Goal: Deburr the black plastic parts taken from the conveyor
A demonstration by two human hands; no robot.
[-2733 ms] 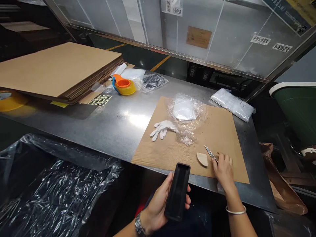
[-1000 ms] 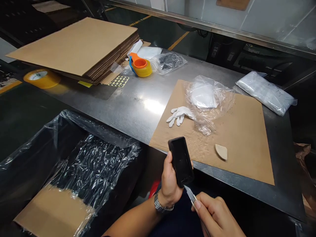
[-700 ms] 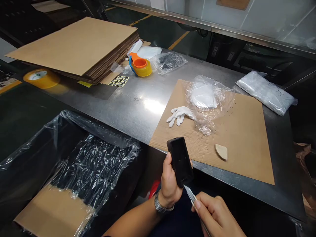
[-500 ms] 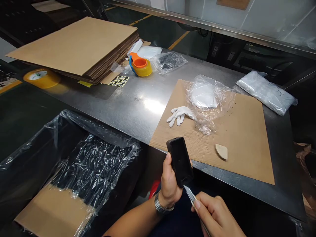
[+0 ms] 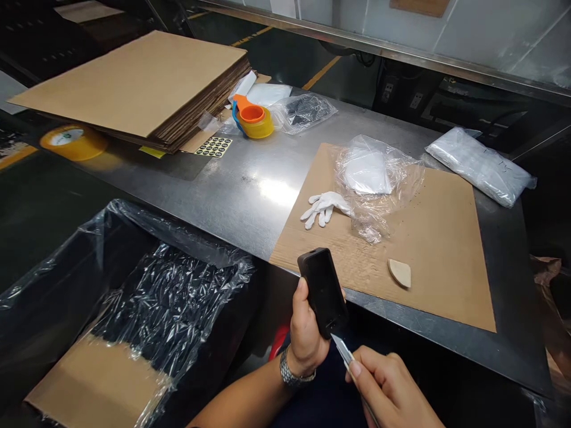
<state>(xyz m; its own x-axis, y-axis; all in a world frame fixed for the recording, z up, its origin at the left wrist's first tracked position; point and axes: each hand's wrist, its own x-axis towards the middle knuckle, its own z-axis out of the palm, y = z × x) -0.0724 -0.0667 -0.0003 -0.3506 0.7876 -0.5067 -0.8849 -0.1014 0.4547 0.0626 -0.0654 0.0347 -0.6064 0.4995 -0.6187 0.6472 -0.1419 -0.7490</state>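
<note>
My left hand (image 5: 307, 333) is closed around a black rectangular case (image 5: 322, 291), hollow on the side facing me and tilted upright in front of the table edge. A utility knife (image 5: 342, 349) is gripped in my right hand (image 5: 388, 380), its blade tip at the lower end of the case. Whether the blade touches the case I cannot tell. Beyond them, on a cardboard sheet (image 5: 446, 255), lie a white glove (image 5: 325, 208), a beige quarter-round piece (image 5: 399, 273) and a clear plastic bag (image 5: 370, 172) with something white inside.
A stack of cardboard (image 5: 134, 83) sits at the back left of the metal table (image 5: 232, 202), beside an orange tape dispenser (image 5: 253, 119), a yellow tape roll (image 5: 74, 142) and a sticker sheet (image 5: 214, 147). A plastic-lined bin (image 5: 178, 297) stands left below. A wrapped packet (image 5: 482, 166) lies right.
The black case has tilted slightly and shifted a little to the left in my left hand. The knife stays almost in place at its lower end.
</note>
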